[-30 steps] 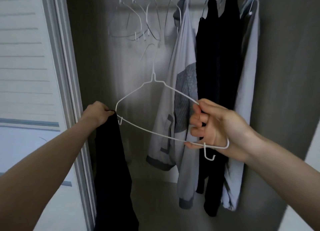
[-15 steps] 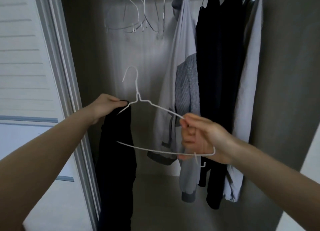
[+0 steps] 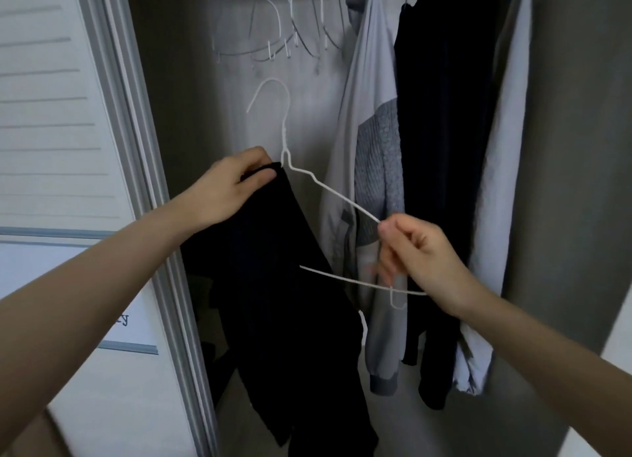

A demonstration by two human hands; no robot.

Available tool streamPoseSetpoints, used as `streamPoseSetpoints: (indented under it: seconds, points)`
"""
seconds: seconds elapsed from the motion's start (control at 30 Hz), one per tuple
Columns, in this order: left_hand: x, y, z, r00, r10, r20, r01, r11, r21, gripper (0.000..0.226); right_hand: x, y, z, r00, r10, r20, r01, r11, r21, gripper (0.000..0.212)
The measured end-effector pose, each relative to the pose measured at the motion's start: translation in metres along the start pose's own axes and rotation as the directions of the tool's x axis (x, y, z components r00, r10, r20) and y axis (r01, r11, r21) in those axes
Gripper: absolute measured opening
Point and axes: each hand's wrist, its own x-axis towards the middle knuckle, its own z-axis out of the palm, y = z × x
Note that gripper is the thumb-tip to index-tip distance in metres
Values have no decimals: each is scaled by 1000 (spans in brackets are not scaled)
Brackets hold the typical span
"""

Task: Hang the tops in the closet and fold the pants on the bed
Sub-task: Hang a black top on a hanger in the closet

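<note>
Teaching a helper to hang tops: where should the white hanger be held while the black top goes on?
Hold the white hanger at its bare right shoulder, coming from the right, as the right hand does. The left end is going into the black top, so that side must stay free.

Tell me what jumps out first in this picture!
A thin white wire hanger floats in the middle, the right hand pinching its right end. The left hand grips a black top by the hanger's neck; the cloth hangs down at lower centre. Behind, on the right, grey and black clothes hang in the closet, with empty hangers at the top.
</note>
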Motion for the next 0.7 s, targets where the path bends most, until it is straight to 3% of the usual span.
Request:
streamPoseSetpoints:
  seconds: [0.03,0.1,0.17,0.2,0.27,0.3,0.4,0.5,0.57,0.6,0.67,0.7]
  points:
    - [-2,1,3,1000,2,-17,-3,998,-56,15,3,-3,-6,990,-127,-61,99,936,-336,30]
    - [-4,3,12,995,-1,-97,-5,998,-64,17,9,-10,-16,942,-314,-119,107,617,-780,6]
    - [-5,7,22,985,-19,-172,15,1000,-22,18,12,-13,-16,890,-450,-72,95,337,-937,25]
    - [-5,10,26,981,-13,-194,13,1000,1,18,12,-13,-13,868,-497,6,171,287,-942,30]
    - [-4,15,32,978,-8,-210,12,1000,19,18,8,-7,2,855,-503,129,322,319,-892,26]
    - [-3,18,35,978,-11,-208,15,1000,15,18,5,-1,11,882,-448,147,343,396,-852,23]
    - [0,27,43,978,-10,-211,14,1000,19,20,-9,24,38,983,-63,170,163,718,-677,30]
    - [-1,28,44,975,3,-223,2,1000,23,21,-19,54,48,911,277,304,-31,784,-620,53]
    - [-5,21,38,970,-18,-244,19,1000,4,19,-25,65,42,887,291,359,29,739,-673,34]
    - [-8,16,33,966,-38,-257,38,999,-7,19,-29,68,35,886,255,387,136,655,-744,21]
    - [-15,5,21,955,-85,-283,79,996,-33,18,-36,72,18,889,145,434,370,328,-869,20]
    - [-18,0,16,951,-104,-291,94,994,-49,17,-38,73,9,895,92,436,410,214,-887,22]
